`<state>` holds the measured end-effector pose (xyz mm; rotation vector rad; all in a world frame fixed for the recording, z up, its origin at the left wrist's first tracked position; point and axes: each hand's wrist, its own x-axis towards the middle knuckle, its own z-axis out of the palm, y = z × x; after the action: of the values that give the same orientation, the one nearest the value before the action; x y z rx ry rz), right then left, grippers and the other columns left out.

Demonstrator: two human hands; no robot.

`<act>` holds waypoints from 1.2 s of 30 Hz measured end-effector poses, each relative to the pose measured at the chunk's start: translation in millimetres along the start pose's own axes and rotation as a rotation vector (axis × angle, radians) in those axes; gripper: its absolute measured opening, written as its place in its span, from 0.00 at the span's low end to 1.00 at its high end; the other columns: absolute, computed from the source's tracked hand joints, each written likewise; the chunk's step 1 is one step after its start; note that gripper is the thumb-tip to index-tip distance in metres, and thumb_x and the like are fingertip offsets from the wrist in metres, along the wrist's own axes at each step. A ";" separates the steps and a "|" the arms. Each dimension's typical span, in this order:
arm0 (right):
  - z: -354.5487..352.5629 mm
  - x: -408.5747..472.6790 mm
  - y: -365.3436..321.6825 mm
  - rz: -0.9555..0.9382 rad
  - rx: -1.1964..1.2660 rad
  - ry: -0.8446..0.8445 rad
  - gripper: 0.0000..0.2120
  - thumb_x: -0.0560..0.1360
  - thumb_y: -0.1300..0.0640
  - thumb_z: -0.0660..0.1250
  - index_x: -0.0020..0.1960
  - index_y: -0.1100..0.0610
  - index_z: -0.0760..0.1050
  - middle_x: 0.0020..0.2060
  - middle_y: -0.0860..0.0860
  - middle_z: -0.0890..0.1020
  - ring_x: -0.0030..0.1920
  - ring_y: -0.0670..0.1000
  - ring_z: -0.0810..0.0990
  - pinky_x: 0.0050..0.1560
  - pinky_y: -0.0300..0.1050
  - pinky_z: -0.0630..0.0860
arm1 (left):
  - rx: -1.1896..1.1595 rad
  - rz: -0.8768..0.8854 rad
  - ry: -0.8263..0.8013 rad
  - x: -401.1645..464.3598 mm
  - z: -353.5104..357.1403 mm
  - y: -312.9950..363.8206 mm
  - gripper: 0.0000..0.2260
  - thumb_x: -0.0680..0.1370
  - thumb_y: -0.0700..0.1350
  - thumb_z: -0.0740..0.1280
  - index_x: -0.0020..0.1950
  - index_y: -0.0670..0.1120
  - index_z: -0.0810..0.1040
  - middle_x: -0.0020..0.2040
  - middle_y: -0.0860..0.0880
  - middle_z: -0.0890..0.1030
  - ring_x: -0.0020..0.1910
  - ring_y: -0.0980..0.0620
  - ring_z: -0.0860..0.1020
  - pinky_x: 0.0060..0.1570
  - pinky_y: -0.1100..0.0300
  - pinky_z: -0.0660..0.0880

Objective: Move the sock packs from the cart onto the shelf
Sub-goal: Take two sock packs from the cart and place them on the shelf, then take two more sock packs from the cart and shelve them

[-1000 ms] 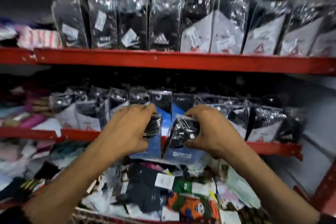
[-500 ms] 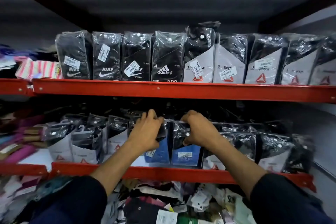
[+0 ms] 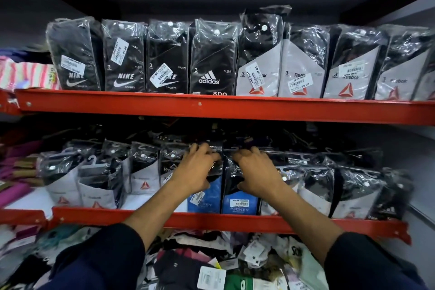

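On the lower shelf [image 3: 211, 220], two blue sock packs [image 3: 240, 202] stand upright in the row. Left hand [image 3: 195, 172] and right hand [image 3: 256, 172] each grip pinching one. Loose packs below [image 3: 211, 266], probably the cart, remain.

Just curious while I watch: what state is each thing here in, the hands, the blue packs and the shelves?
Left hand: fingers gripping the left blue sock pack.
Right hand: fingers gripping the right blue sock pack.
Both blue packs: upright on the lower shelf.
Upper shelf: full row of upright packs.
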<state>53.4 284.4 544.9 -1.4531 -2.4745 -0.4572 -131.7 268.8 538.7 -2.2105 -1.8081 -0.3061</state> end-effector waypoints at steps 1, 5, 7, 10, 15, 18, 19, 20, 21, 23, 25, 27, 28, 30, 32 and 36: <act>6.4 -3.8 -2.4 -0.004 0.010 0.025 0.33 0.70 0.59 0.74 0.74 0.56 0.68 0.70 0.54 0.76 0.69 0.58 0.72 0.69 0.54 0.71 | 0.024 0.003 0.015 -1.2 0.8 0.0 0.36 0.68 0.43 0.79 0.74 0.52 0.70 0.69 0.47 0.70 0.67 0.42 0.67 0.65 0.43 0.69; 28.0 -17.3 -10.6 -0.001 0.042 0.057 0.40 0.74 0.61 0.65 0.82 0.58 0.52 0.80 0.55 0.63 0.80 0.57 0.61 0.82 0.55 0.54 | 0.049 0.023 0.027 -5.6 4.9 0.5 0.37 0.70 0.45 0.78 0.77 0.54 0.66 0.67 0.49 0.72 0.68 0.44 0.68 0.68 0.41 0.68; 32.8 -20.8 -12.2 0.001 0.042 0.066 0.40 0.76 0.59 0.62 0.83 0.59 0.48 0.82 0.56 0.58 0.82 0.57 0.55 0.84 0.56 0.46 | 0.053 0.030 0.039 -7.9 5.4 0.4 0.38 0.72 0.47 0.77 0.78 0.54 0.64 0.68 0.50 0.72 0.69 0.45 0.67 0.70 0.41 0.67; 32.7 -26.3 -14.1 -0.003 0.031 0.081 0.41 0.76 0.58 0.60 0.83 0.60 0.43 0.83 0.57 0.51 0.84 0.58 0.46 0.83 0.60 0.41 | 0.086 0.033 0.059 -18.3 5.5 0.9 0.41 0.74 0.49 0.75 0.81 0.54 0.56 0.76 0.49 0.66 0.75 0.43 0.63 0.74 0.38 0.60; 37.0 -55.8 -25.4 0.049 0.073 0.140 0.41 0.78 0.54 0.58 0.83 0.58 0.38 0.83 0.57 0.40 0.82 0.60 0.34 0.82 0.64 0.40 | 0.055 -0.001 0.208 -73.7 27.8 9.9 0.42 0.78 0.53 0.69 0.83 0.53 0.47 0.85 0.47 0.46 0.82 0.36 0.43 0.76 0.29 0.47; 52.3 -87.1 -39.7 0.069 0.086 0.216 0.41 0.77 0.54 0.61 0.83 0.59 0.44 0.83 0.59 0.44 0.83 0.63 0.39 0.81 0.67 0.46 | 0.046 -0.010 0.266 -119.9 58.6 13.3 0.45 0.75 0.57 0.70 0.83 0.51 0.46 0.84 0.43 0.44 0.81 0.34 0.41 0.75 0.26 0.47; 57.9 -97.2 -44.3 0.072 0.090 0.233 0.41 0.76 0.53 0.63 0.83 0.59 0.47 0.83 0.60 0.46 0.83 0.64 0.42 0.81 0.69 0.48 | 0.038 -0.018 0.266 -133.5 68.8 13.3 0.45 0.75 0.58 0.69 0.83 0.52 0.46 0.84 0.42 0.44 0.81 0.33 0.40 0.74 0.26 0.46; 67.4 -109.6 -51.8 0.074 0.101 0.235 0.41 0.76 0.53 0.64 0.83 0.59 0.49 0.83 0.61 0.48 0.83 0.64 0.44 0.80 0.70 0.51 | 0.026 -0.035 0.252 -151.1 81.4 13.4 0.44 0.75 0.59 0.68 0.83 0.51 0.47 0.84 0.41 0.44 0.81 0.33 0.40 0.74 0.25 0.46; 77.0 -120.7 -58.4 0.075 0.113 0.242 0.41 0.75 0.53 0.65 0.83 0.59 0.51 0.83 0.61 0.50 0.83 0.65 0.46 0.79 0.70 0.52 | 0.017 -0.052 0.249 -165.8 93.1 14.0 0.43 0.75 0.60 0.67 0.83 0.51 0.49 0.84 0.40 0.45 0.81 0.32 0.41 0.73 0.24 0.47; 102.7 -146.3 -75.9 0.062 0.136 0.214 0.41 0.73 0.52 0.66 0.82 0.60 0.54 0.82 0.61 0.53 0.82 0.66 0.49 0.78 0.72 0.55 | -0.008 -0.094 0.197 -201.4 122.2 14.5 0.40 0.77 0.63 0.63 0.83 0.49 0.51 0.84 0.39 0.48 0.81 0.31 0.43 0.72 0.23 0.48; 126.7 -170.2 -91.3 0.050 0.153 0.176 0.42 0.72 0.52 0.68 0.82 0.59 0.56 0.82 0.62 0.54 0.82 0.65 0.51 0.79 0.71 0.52 | -0.032 -0.133 0.134 -233.8 148.8 16.1 0.39 0.78 0.65 0.60 0.83 0.50 0.51 0.84 0.38 0.47 0.81 0.30 0.44 0.73 0.24 0.48; 156.5 -197.3 -110.6 0.020 0.170 0.097 0.42 0.71 0.53 0.69 0.82 0.57 0.58 0.82 0.61 0.54 0.82 0.66 0.53 0.79 0.69 0.50 | -0.052 -0.179 0.030 -271.1 180.2 19.6 0.38 0.79 0.67 0.56 0.83 0.50 0.51 0.84 0.38 0.48 0.81 0.31 0.46 0.73 0.25 0.48; 170.1 -211.4 -119.4 0.009 0.196 0.056 0.42 0.71 0.53 0.70 0.82 0.57 0.58 0.82 0.61 0.54 0.82 0.66 0.54 0.78 0.69 0.51 | -0.061 -0.205 -0.028 -290.3 194.2 21.9 0.38 0.79 0.68 0.55 0.83 0.50 0.50 0.83 0.38 0.49 0.81 0.30 0.46 0.73 0.24 0.48; 199.4 -238.8 -137.2 -0.014 0.249 -0.052 0.42 0.70 0.53 0.71 0.81 0.57 0.59 0.82 0.61 0.55 0.81 0.67 0.53 0.78 0.71 0.55 | -0.088 -0.244 -0.150 -327.0 222.9 26.9 0.38 0.79 0.67 0.56 0.83 0.50 0.52 0.83 0.37 0.49 0.81 0.30 0.47 0.73 0.24 0.48; 227.8 -266.8 -153.4 -0.033 0.292 -0.182 0.43 0.69 0.53 0.72 0.81 0.58 0.60 0.82 0.62 0.56 0.81 0.67 0.52 0.77 0.72 0.58 | -0.124 -0.266 -0.264 -360.2 248.5 33.9 0.37 0.78 0.65 0.59 0.82 0.49 0.56 0.83 0.36 0.51 0.80 0.28 0.50 0.71 0.23 0.54; 286.2 -320.2 -182.2 -0.063 0.370 -0.486 0.41 0.73 0.53 0.66 0.83 0.57 0.54 0.82 0.60 0.48 0.82 0.67 0.45 0.80 0.71 0.49 | -0.202 -0.295 -0.481 -414.5 297.8 50.6 0.39 0.72 0.59 0.70 0.80 0.46 0.65 0.80 0.36 0.59 0.76 0.27 0.60 0.66 0.24 0.66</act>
<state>34.6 52.8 140.3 -1.4583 -2.7668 0.3790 -166.7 -23.0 118.3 -2.2899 -2.4640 -0.0058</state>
